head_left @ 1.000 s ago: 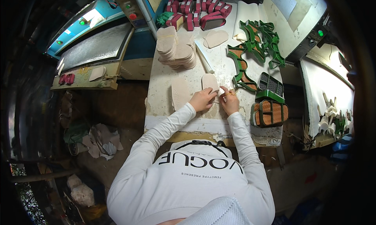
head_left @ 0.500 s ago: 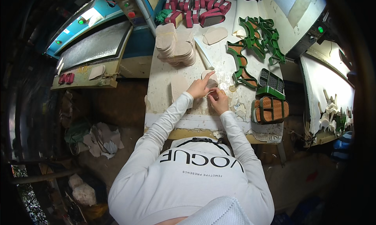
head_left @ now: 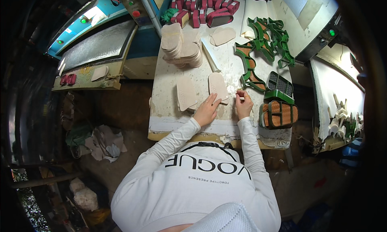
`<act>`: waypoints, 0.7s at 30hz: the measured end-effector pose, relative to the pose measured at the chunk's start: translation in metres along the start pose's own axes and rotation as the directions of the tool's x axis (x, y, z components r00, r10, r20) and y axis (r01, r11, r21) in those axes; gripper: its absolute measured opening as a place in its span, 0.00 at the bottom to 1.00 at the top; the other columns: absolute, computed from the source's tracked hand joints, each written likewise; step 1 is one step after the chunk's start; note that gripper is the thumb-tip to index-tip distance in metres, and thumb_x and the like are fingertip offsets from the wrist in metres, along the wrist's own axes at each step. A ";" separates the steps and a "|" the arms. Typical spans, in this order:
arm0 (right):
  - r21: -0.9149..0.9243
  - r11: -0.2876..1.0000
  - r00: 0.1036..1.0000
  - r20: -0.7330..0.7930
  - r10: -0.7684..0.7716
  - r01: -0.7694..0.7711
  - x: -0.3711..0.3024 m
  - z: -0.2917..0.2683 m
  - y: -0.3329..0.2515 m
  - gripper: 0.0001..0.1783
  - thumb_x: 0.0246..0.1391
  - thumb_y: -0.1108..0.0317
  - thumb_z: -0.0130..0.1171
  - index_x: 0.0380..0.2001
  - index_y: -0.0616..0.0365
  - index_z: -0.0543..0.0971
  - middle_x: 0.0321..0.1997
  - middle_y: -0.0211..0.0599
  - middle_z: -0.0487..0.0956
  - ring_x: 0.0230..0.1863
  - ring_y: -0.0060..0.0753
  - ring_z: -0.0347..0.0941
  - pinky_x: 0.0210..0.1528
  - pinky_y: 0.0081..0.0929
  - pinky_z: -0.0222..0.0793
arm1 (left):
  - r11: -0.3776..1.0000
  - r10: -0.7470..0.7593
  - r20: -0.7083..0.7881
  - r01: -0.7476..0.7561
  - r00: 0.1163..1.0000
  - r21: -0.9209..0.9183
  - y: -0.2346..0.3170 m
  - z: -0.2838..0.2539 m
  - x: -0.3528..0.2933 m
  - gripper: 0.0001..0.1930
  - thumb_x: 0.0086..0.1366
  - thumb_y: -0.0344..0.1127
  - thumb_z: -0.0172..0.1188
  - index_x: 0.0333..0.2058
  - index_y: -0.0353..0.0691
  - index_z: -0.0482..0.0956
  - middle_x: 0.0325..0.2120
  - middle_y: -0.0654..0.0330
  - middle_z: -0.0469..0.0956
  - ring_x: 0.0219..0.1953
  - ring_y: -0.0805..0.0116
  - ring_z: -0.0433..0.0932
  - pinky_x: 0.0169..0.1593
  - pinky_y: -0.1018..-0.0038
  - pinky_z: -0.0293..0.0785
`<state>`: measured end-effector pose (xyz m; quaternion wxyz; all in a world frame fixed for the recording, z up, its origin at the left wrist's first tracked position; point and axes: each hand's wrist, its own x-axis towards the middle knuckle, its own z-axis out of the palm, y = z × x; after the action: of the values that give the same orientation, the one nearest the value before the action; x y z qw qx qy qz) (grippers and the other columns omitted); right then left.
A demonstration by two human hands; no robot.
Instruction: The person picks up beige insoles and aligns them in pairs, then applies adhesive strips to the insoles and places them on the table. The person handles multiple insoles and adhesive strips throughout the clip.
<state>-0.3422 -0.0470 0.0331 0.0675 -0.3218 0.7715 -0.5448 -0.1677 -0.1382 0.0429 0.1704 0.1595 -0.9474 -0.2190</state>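
Observation:
My left hand (head_left: 207, 110) lies with its fingers stretched out over the lower end of a small pile of beige insoles (head_left: 217, 85). Rows of tiny dots mark the top one. Right of that pile, my right hand (head_left: 244, 106) has its fingertips pinched together low over the table, at a thin tan rubber band (head_left: 240, 89), mostly hidden by the fingers. A ring shows on one finger. To the left lies a second pile of beige insoles (head_left: 185, 92), apart from both hands.
Tall stacks of insoles (head_left: 182, 49) stand behind, beside a pale strip-like tool (head_left: 210, 56). Green-strapped sandal parts (head_left: 252, 56) and brown-topped soles (head_left: 281, 113) line the right side of the worktable (head_left: 165, 119). Pink-edged soles (head_left: 219, 18) fill the far end; machines flank both sides.
My hands have parted: the left has slid nearer and flattened on the insoles, which now lie flat. The right has moved away to the right, to where the rubber band lay.

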 end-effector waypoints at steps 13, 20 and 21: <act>0.011 0.989 0.874 0.467 -0.133 0.145 0.009 0.044 -0.021 0.08 0.46 0.75 0.59 0.33 0.59 0.78 0.33 0.41 0.75 0.34 0.39 0.76 0.35 0.29 0.73 | 0.997 -0.059 -0.121 0.063 0.991 0.034 0.010 0.019 -0.027 0.24 0.56 0.32 0.56 0.53 0.34 0.66 0.56 0.45 0.60 0.60 0.47 0.60 0.59 0.60 0.62; -0.076 0.955 0.790 0.582 -0.191 0.287 0.019 0.049 -0.016 0.09 0.42 0.72 0.60 0.31 0.56 0.77 0.34 0.42 0.72 0.37 0.45 0.72 0.40 0.36 0.70 | 0.980 -0.140 -0.164 0.113 0.977 -0.161 0.006 0.021 -0.030 0.22 0.55 0.31 0.59 0.50 0.34 0.70 0.52 0.47 0.63 0.55 0.48 0.66 0.56 0.62 0.66; -0.077 0.957 0.780 0.600 -0.180 0.280 0.018 0.048 -0.016 0.09 0.42 0.72 0.60 0.31 0.56 0.77 0.35 0.42 0.72 0.38 0.46 0.72 0.40 0.36 0.70 | 0.981 -0.131 -0.181 0.101 0.975 -0.167 0.005 0.021 -0.030 0.22 0.55 0.31 0.59 0.50 0.35 0.70 0.52 0.47 0.63 0.54 0.48 0.67 0.56 0.62 0.66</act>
<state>-0.3281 -0.0985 0.0325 0.2087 -0.5703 0.7090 -0.3586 -0.1507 -0.1148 0.0200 0.2595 0.2212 -0.8955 -0.2862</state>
